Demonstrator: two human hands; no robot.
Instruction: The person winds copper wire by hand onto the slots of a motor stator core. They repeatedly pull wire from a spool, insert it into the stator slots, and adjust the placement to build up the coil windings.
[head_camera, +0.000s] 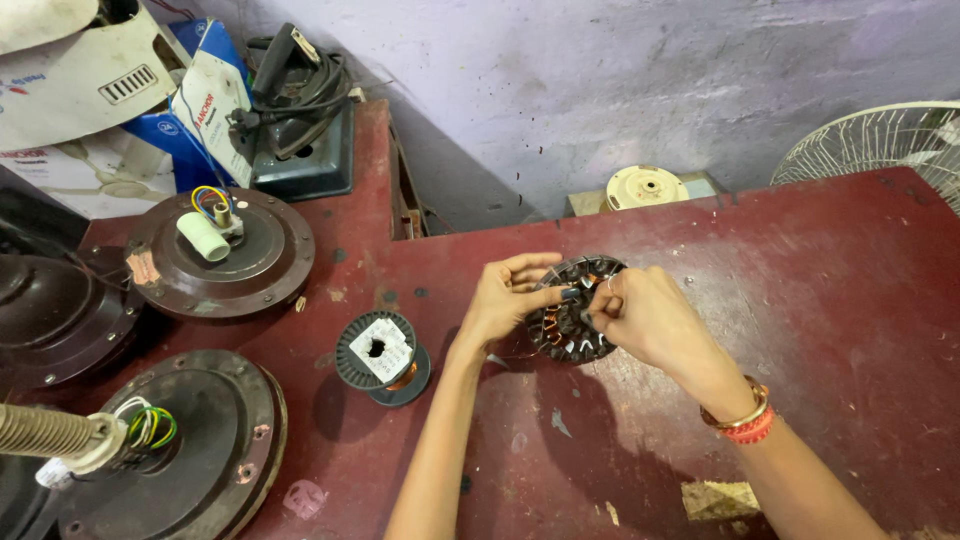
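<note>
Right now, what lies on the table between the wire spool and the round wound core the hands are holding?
In the head view, only the left hand and its forearm cross between the wire spool and the wound core; the table beneath is otherwise bare.

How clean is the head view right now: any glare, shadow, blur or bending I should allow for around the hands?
Head view: soft even light, no glare on the dark red worktable; soft shadows fall under both forearms toward the camera; the round black stator with copper windings is sharp enough, though the left hand and right hand cover part of it; wide-angle bending curves the table edges.
</note>
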